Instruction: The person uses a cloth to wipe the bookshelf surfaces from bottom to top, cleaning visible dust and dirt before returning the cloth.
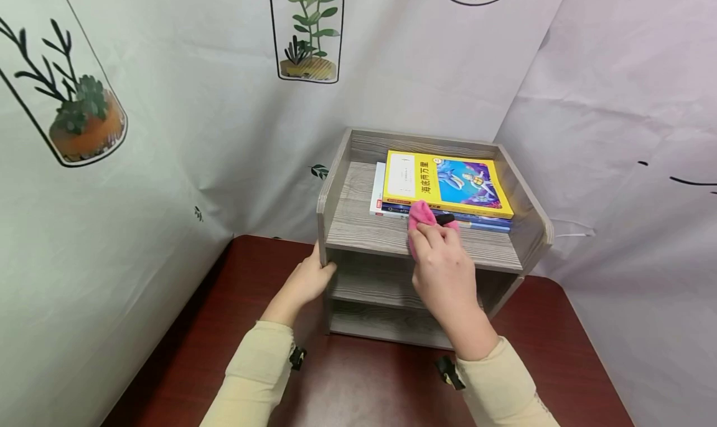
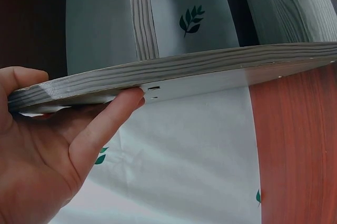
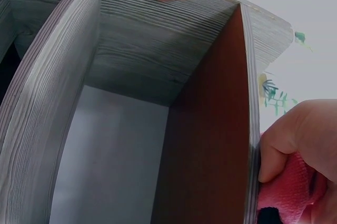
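Observation:
A grey wood-grain shelf unit stands on the table, with a small stack of books on its top board. Uppermost is a yellow book with a blue sea picture. My left hand grips the front edge of the left side panel, fingers and thumb on opposite faces. At the front of the top board, my right hand holds a bunched pink cloth close against the books' front edge. A short black piece shows beside the cloth; its kind is unclear.
Beneath the top board are open compartments. The dark red table extends in front and to both sides of the unit. White printed fabric hangs close behind and at both sides.

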`<state>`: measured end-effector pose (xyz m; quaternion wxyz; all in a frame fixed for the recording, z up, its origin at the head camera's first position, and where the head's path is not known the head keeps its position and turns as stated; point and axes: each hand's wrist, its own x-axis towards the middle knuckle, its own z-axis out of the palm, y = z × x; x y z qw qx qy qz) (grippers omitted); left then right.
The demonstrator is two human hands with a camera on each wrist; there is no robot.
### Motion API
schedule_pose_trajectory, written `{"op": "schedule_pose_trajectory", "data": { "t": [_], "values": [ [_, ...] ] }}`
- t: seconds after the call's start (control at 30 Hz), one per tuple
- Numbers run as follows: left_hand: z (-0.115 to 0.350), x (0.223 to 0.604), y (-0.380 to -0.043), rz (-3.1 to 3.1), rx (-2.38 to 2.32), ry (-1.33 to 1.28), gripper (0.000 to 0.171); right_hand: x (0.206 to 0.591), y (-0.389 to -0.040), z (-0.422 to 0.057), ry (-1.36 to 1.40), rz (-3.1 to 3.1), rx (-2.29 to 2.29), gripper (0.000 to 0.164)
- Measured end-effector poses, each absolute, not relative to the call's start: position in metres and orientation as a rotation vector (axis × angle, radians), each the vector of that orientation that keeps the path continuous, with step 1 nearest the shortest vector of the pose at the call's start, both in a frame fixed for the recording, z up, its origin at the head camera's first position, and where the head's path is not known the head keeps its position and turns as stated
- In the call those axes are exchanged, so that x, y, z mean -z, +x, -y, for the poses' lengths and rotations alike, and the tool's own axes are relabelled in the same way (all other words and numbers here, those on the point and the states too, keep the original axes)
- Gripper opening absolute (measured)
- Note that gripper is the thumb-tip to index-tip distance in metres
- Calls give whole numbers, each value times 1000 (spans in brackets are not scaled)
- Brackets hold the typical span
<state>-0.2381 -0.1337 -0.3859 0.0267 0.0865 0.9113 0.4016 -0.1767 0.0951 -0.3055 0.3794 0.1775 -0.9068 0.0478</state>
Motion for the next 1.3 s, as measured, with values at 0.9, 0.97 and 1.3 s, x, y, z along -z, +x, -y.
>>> {"op": "schedule_pose_trajectory", "data": {
  "t": [0.9,0.97,1.3],
  "values": [
    [135,387,-238,-2800,-1212,252,68,301,-179,-80,495,2342,-132,40],
    [135,386,-237,-2798,-1217,249,67,301,-180,-79,497,2342,-132,40],
    [135,386,-237,-2811,-1215,248,66,300,-181,-73,493,2350,-141,42]
  ]
}}
